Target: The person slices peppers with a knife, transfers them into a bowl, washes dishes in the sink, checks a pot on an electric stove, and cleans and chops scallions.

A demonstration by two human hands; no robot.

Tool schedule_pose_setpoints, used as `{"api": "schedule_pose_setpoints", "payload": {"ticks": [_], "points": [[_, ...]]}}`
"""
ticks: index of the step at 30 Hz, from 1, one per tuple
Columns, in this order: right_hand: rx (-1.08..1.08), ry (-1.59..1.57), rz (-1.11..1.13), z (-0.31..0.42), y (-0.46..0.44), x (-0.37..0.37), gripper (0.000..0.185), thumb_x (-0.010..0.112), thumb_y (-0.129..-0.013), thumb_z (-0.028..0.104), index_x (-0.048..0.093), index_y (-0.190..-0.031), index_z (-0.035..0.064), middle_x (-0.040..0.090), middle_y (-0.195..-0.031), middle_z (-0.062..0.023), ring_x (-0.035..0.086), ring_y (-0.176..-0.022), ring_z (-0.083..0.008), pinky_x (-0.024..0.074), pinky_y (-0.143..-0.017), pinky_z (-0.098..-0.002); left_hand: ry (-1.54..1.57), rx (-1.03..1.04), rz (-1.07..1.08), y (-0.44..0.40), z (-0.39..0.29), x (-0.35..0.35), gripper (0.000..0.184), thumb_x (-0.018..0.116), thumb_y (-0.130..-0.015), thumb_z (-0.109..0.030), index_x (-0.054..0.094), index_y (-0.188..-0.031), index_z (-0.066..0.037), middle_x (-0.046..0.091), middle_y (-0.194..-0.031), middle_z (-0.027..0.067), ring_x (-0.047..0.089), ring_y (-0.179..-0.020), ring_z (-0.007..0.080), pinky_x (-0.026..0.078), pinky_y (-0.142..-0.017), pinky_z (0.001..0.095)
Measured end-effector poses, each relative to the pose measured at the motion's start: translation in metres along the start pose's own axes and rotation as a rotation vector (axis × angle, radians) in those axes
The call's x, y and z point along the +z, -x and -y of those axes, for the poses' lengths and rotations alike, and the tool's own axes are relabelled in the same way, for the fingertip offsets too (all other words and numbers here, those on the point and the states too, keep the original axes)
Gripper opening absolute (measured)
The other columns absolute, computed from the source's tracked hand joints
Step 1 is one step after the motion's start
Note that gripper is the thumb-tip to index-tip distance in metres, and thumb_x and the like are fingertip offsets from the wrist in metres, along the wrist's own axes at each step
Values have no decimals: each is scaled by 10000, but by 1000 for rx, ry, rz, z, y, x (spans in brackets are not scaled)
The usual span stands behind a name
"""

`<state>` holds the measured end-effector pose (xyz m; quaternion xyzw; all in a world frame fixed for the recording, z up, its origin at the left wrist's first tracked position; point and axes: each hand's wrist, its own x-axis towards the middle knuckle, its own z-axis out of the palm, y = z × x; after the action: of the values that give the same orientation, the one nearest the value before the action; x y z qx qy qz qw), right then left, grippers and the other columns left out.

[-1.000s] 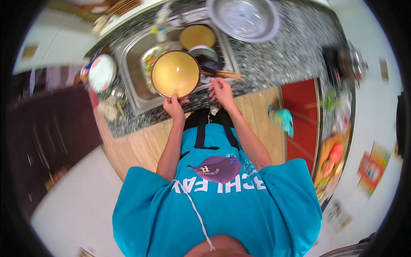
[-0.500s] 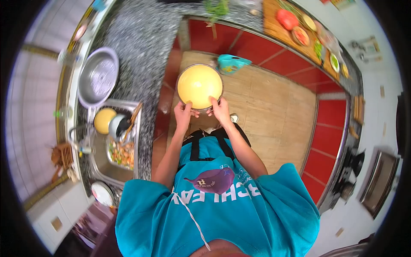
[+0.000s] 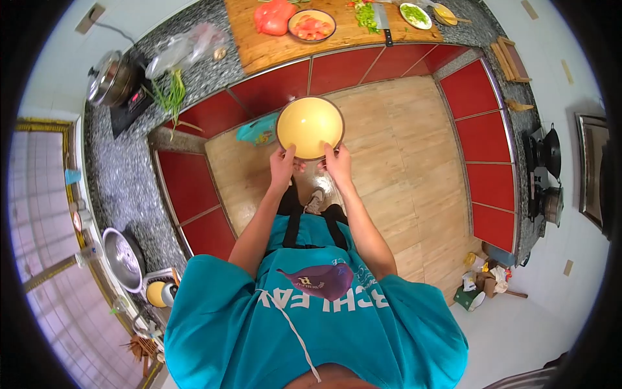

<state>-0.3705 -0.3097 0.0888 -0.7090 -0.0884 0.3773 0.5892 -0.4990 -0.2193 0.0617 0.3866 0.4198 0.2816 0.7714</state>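
A yellow bowl with a dark rim (image 3: 310, 123) is held out in front of my body above the floor, its inside facing up. My left hand (image 3: 283, 165) grips the near left of its rim, thumb on top. On the near right of the rim, my right hand (image 3: 336, 163) holds it the same way. No food shows inside the bowl.
Ahead, a wooden board (image 3: 253, 48) bears a red bag (image 3: 275, 17), a bowl of red pieces (image 3: 311, 27) and a knife (image 3: 383, 26). A pot (image 3: 115, 81) stands left; pans (image 3: 549, 152) are right. A teal bag (image 3: 259, 131) lies on the floor.
My body has turned away from the sink toward the wooden board, carrying the bowl along. My right hand, free at first, has taken hold of the bowl's rim.
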Motion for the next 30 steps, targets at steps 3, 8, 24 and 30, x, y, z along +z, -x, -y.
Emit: {"api": "schedule_pose_setpoints", "payload": {"ticks": [3, 8, 24, 30], "points": [[-7, -72, -37, 14, -52, -17, 305, 585, -969, 218, 543, -1088, -60, 643, -722, -111, 621, -486, -155, 486, -407, -281, -89, 6, 49, -54, -14, 43, 303, 558, -997, -237, 592, -1035, 61, 672, -770, 162, 647, -549, 192, 511, -457, 285], [9, -109, -81, 60, -146, -35, 283, 555, -988, 214, 527, -1075, -53, 635, -717, -112, 619, -494, -161, 489, -404, -285, -117, 24, 116, -147, -37, 110, 334, 552, -1004, -252, 576, -1102, 66, 678, -796, 169, 672, -573, 195, 537, -476, 277], [2, -51, -77, 185, -411, -38, 235, 473, -979, 141, 544, -1056, -69, 651, -747, -130, 645, -557, -187, 533, -497, -299, 71, 86, 168, -372, -91, 239, 306, 524, -1002, -104, 536, -1247, 79, 680, -1003, 127, 696, -873, 189, 593, -763, 295], [34, -7, 77, 167, -507, -22, 239, 525, -926, 119, 594, -1003, -96, 679, -825, -170, 681, -633, -264, 560, -535, -366, 17, 211, -39, -407, -81, 265, 320, 488, -993, -52, 541, -1274, 92, 684, -1004, 91, 668, -902, 131, 541, -791, 252]]}}
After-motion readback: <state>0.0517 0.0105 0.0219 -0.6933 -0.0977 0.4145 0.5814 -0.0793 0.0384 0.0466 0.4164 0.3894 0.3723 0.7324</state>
